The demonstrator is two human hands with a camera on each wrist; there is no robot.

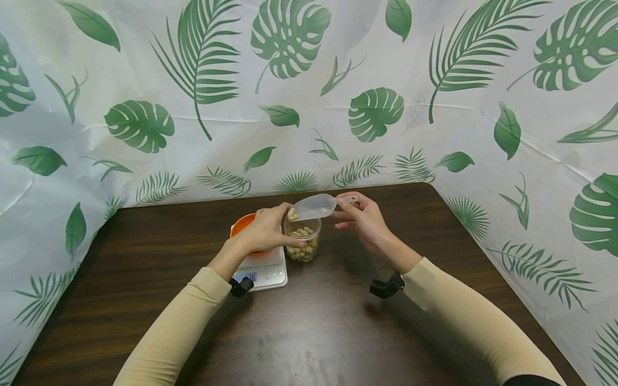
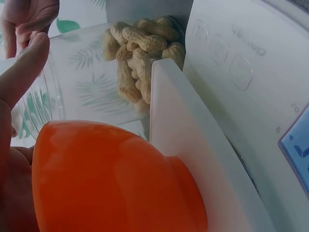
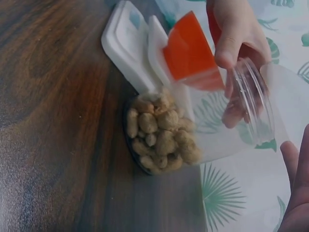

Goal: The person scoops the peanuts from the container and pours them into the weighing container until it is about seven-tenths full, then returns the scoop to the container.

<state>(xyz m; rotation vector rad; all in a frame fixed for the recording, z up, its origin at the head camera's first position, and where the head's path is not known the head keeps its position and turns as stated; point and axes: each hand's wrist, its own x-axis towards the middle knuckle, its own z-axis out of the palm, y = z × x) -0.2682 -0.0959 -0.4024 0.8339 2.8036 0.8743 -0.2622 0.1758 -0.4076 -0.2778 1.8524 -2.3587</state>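
Note:
A clear jar [image 1: 316, 232] with peanuts [image 3: 164, 135] in its lower part stands on the table. My left hand [image 1: 263, 228] grips it near the rim, thumb in front and fingers on the far side. Over the jar's mouth, my right hand [image 1: 364, 217] pinches the handle of a translucent plastic scoop [image 1: 316, 206]. The scoop tilts down to the left, with a few peanuts at its tip. Partly hidden behind my left hand, an orange bowl [image 2: 111, 179] sits on a white kitchen scale [image 1: 271, 276], right beside the jar.
The scale's lit display [image 1: 248, 277] faces me, its digits partly covered by the black left wrist camera [image 1: 240, 287]. Dark wood tabletop [image 1: 309, 332] spreads around everything. A white sheet with green leaves [image 1: 318, 118] hangs behind the table and along its sides.

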